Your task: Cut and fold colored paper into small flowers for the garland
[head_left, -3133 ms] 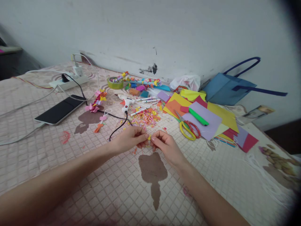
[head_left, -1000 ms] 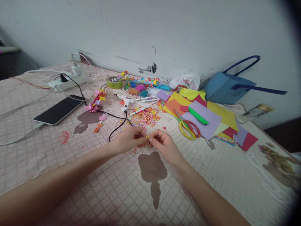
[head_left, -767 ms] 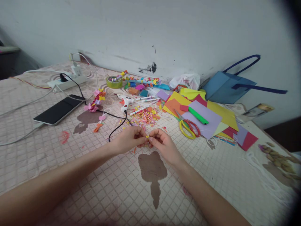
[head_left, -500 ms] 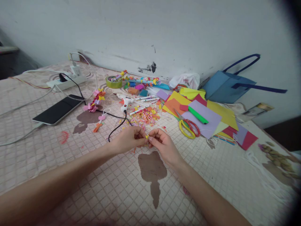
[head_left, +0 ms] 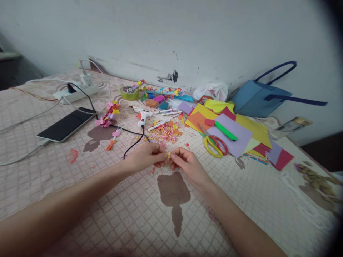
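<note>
Between my two hands is a small yellow piece (head_left: pixel 169 155), its shape mostly covered by fingertips; it looks like paper or foam. My left hand (head_left: pixel 148 156) pinches it from the left, thumb against forefinger. From the right, my right hand (head_left: pixel 187 163) pinches the same piece, fingers curled. Just beyond them lies a heap of colourful paper scraps (head_left: pixel 166 132). A white glue gun (head_left: pixel 144 116) rests behind my left hand, its black cord curving toward my wrist. Scissors (head_left: pixel 213 145) with yellow and red handles lie to the right of my right hand.
Coloured sheets (head_left: pixel 235 137) carry a green cutter (head_left: pixel 225 130). At left are a phone (head_left: pixel 66 125), a power strip (head_left: pixel 76 94) and a flower garland (head_left: pixel 108 115). Green tape (head_left: pixel 130 93) sits at the back, a blue bag (head_left: pixel 261 98) at right. White cord (head_left: pixel 302 200) lies near the right edge.
Both hands stay in nearly the same place. My fingers have shifted slightly around the yellow piece, the thumbs now closer together on it.
</note>
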`<state>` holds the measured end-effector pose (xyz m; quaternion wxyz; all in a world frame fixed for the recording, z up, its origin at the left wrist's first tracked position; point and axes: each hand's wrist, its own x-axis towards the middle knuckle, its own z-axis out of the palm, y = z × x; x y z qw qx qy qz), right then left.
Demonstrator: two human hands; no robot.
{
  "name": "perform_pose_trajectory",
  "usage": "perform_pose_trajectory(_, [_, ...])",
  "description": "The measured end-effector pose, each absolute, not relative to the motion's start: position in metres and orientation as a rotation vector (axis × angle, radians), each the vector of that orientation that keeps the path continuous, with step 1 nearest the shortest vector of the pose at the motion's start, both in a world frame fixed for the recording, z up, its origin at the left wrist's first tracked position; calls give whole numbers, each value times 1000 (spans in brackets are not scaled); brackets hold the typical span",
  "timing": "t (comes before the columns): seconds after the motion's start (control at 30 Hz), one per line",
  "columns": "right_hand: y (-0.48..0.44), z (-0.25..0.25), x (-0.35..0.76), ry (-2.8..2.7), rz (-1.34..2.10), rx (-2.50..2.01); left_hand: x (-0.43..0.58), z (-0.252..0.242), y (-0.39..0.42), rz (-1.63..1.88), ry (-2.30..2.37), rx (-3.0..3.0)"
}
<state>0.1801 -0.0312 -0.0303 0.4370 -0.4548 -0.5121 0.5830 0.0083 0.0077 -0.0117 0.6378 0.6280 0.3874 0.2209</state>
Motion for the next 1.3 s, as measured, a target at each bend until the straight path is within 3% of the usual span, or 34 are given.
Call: perform_pose_trajectory(1.3, [-34,-27,178,-1284,1343,-1126,11,-15,5,465,808,1384])
